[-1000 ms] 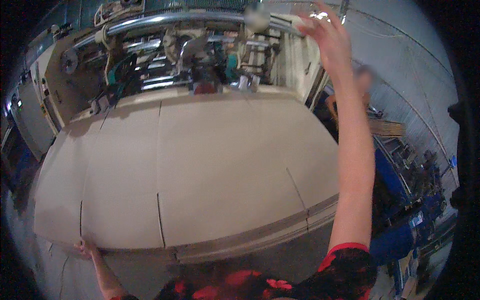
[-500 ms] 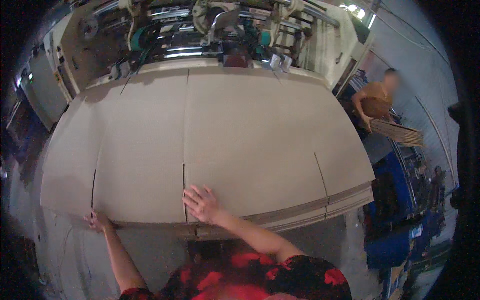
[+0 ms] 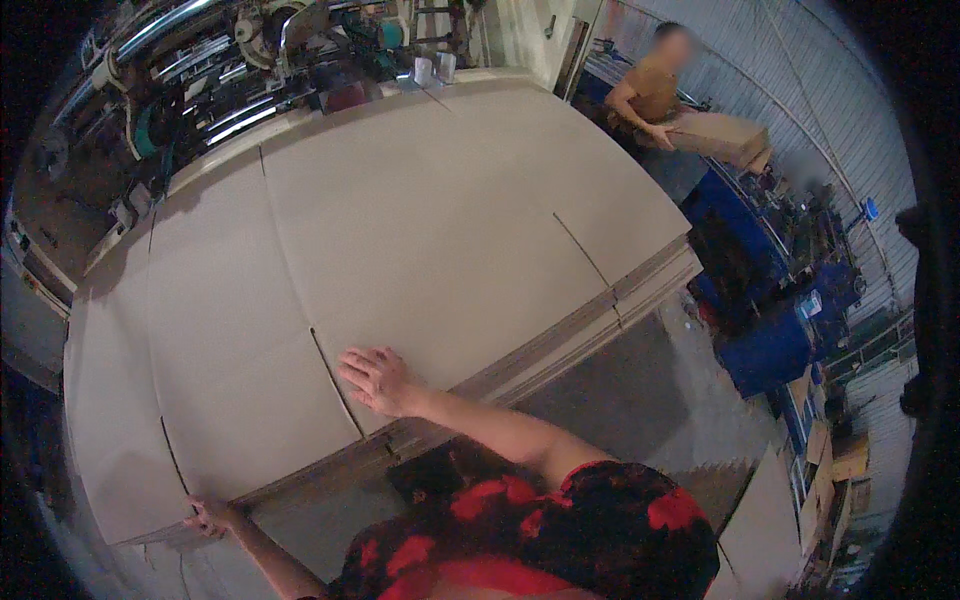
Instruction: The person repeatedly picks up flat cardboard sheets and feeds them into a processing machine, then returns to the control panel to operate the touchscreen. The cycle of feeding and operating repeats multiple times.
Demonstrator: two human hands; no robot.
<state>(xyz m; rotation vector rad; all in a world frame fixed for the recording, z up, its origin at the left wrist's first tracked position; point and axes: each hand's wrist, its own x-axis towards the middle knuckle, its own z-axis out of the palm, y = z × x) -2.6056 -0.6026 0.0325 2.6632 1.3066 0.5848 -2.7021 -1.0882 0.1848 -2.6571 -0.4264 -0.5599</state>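
A stack of large flat brown cardboard sheets [image 3: 440, 230] lies in front of me, its top sheet creased and slotted. My right hand [image 3: 376, 382] rests palm down on the top sheet, just right of the middle slot, fingers stretched out and slightly apart. My left hand [image 3: 210, 516] is at the near left edge, beside the end of the left slot. Its fingers are closed on the sheet's edge, partly hidden there.
Beyond the stack stands a machine with metal rollers [image 3: 215, 125]. At the far right a person [image 3: 655, 90] carries a bundle of cardboard [image 3: 715, 138]. Blue equipment [image 3: 765, 350] stands to the right, and more cardboard [image 3: 765, 520] lies at the lower right.
My view has turned to the right, so the stack appears tilted and more of the right side shows. Both hands keep their places on the cardboard. The person's bundle has changed angle.
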